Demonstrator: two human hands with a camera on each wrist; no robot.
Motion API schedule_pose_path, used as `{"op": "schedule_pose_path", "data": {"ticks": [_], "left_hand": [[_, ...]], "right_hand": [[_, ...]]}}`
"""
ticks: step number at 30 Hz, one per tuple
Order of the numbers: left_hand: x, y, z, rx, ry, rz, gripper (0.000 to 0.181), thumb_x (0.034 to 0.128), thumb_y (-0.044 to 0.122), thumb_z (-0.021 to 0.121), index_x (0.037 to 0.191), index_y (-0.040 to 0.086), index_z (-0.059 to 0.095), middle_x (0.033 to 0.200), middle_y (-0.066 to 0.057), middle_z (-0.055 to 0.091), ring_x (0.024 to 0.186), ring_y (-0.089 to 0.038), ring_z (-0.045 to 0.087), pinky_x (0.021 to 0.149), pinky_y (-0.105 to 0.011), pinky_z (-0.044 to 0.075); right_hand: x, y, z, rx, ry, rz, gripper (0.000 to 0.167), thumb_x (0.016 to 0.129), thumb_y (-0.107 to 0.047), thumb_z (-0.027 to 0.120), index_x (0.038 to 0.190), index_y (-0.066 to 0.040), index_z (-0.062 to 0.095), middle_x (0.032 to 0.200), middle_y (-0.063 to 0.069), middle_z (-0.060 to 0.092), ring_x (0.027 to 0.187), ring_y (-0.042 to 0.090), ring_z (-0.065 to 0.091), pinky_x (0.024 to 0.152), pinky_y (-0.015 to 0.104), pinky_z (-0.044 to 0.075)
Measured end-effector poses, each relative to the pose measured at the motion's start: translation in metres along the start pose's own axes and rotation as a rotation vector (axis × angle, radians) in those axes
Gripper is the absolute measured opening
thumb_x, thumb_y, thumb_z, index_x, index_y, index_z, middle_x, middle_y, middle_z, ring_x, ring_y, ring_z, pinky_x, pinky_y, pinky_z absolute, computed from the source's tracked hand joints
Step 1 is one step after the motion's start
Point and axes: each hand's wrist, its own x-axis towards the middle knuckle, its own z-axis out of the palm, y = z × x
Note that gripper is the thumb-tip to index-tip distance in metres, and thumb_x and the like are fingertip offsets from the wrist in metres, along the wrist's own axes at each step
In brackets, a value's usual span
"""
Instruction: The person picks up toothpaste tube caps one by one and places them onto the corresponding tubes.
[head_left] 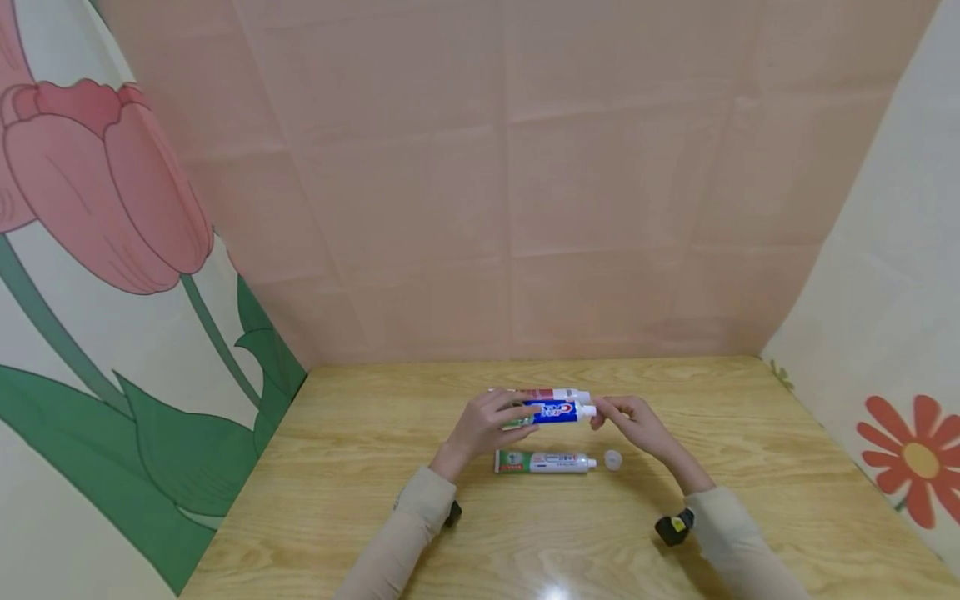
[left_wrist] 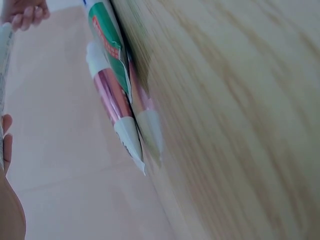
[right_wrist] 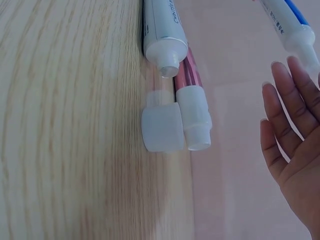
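Observation:
My left hand (head_left: 491,421) grips a blue-and-white toothpaste tube (head_left: 555,411) above the table, its white tip pointing right. My right hand (head_left: 637,425) is at that tip, thumb and forefinger appearing to pinch it; whether it is a cap or a bare neck is unclear. In the right wrist view the other fingers (right_wrist: 282,117) spread beside the tube's end. Nearer the front lies a green-and-white toothpaste tube (head_left: 543,462), its narrow nozzle uncovered. Just right of that nozzle sits a loose white cap (head_left: 612,460). Behind the held tube lies a red-and-white toothpaste tube (head_left: 558,394), partly hidden.
Everything rests on a wood-grain table (head_left: 337,492). A pink cloth backdrop (head_left: 510,208) rises at the table's back edge. Printed side panels stand left and right, with a tulip (head_left: 105,183) and a red flower (head_left: 918,458).

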Motion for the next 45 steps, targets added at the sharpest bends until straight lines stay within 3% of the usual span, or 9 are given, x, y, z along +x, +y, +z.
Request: {"op": "schedule_pose_path", "data": {"ticks": [3, 11, 17, 21, 28, 37, 45], "left_hand": [[-0.001, 0.0, -0.001, -0.009, -0.003, -0.017, 0.042, 0.0648, 0.031, 0.083, 0.103, 0.021, 0.071, 0.103, 0.0, 0.069, 0.083, -0.007, 0.062, 0.076, -0.013, 0.05], [-0.002, -0.001, -0.002, -0.006, -0.007, -0.026, 0.035, 0.0732, 0.036, 0.077, 0.105, 0.022, 0.07, 0.105, 0.001, 0.068, 0.084, -0.007, 0.062, 0.077, -0.014, 0.05], [-0.001, -0.001, -0.002, -0.001, -0.011, -0.032, 0.031, 0.0792, 0.039, 0.071, 0.105, 0.022, 0.07, 0.105, 0.001, 0.068, 0.085, -0.007, 0.063, 0.079, -0.015, 0.051], [-0.002, -0.001, -0.003, 0.001, -0.017, -0.037, 0.031, 0.0805, 0.04, 0.07, 0.106, 0.022, 0.07, 0.105, 0.001, 0.068, 0.086, -0.007, 0.063, 0.08, -0.016, 0.051], [-0.001, -0.002, -0.002, 0.007, -0.017, -0.019, 0.032, 0.0769, 0.039, 0.074, 0.104, 0.022, 0.07, 0.104, 0.001, 0.068, 0.086, -0.007, 0.063, 0.08, -0.014, 0.05], [-0.001, -0.002, -0.001, 0.005, -0.019, -0.01, 0.031, 0.0774, 0.038, 0.073, 0.103, 0.022, 0.071, 0.104, 0.001, 0.068, 0.086, -0.007, 0.063, 0.079, -0.014, 0.05], [-0.003, -0.002, 0.001, -0.005, -0.009, 0.0, 0.03, 0.0785, 0.038, 0.072, 0.104, 0.022, 0.07, 0.106, 0.002, 0.067, 0.086, -0.007, 0.062, 0.08, -0.014, 0.05]], "right_hand": [[-0.001, 0.001, -0.001, 0.033, 0.009, -0.004, 0.03, 0.099, -0.007, 0.041, 0.083, 0.0, 0.066, 0.079, 0.014, 0.067, 0.079, 0.021, 0.063, 0.073, 0.023, 0.049], [-0.002, 0.003, -0.005, 0.095, 0.009, -0.048, 0.018, 0.096, -0.004, 0.046, 0.103, 0.0, 0.062, 0.086, 0.018, 0.065, 0.082, 0.026, 0.062, 0.074, 0.026, 0.052], [-0.003, 0.005, -0.003, 0.174, -0.01, -0.048, 0.028, 0.09, -0.002, 0.057, 0.117, 0.004, 0.055, 0.098, 0.022, 0.062, 0.086, 0.022, 0.063, 0.074, 0.025, 0.054], [-0.003, 0.013, -0.003, 0.204, -0.01, -0.041, 0.032, 0.086, -0.001, 0.062, 0.117, 0.003, 0.055, 0.1, 0.027, 0.06, 0.088, 0.021, 0.062, 0.073, 0.025, 0.054], [-0.002, 0.032, -0.002, 0.185, 0.007, -0.006, 0.02, 0.088, -0.006, 0.062, 0.108, -0.003, 0.061, 0.099, 0.024, 0.061, 0.087, 0.016, 0.06, 0.073, 0.026, 0.053], [-0.004, 0.034, -0.001, 0.155, 0.018, 0.07, 0.017, 0.09, -0.02, 0.061, 0.104, -0.011, 0.064, 0.099, 0.011, 0.064, 0.088, 0.014, 0.059, 0.074, 0.025, 0.051], [-0.005, 0.034, 0.0, 0.15, -0.019, 0.039, 0.015, 0.094, -0.012, 0.053, 0.103, -0.007, 0.064, 0.095, 0.018, 0.065, 0.086, 0.021, 0.062, 0.074, 0.027, 0.052]]}}
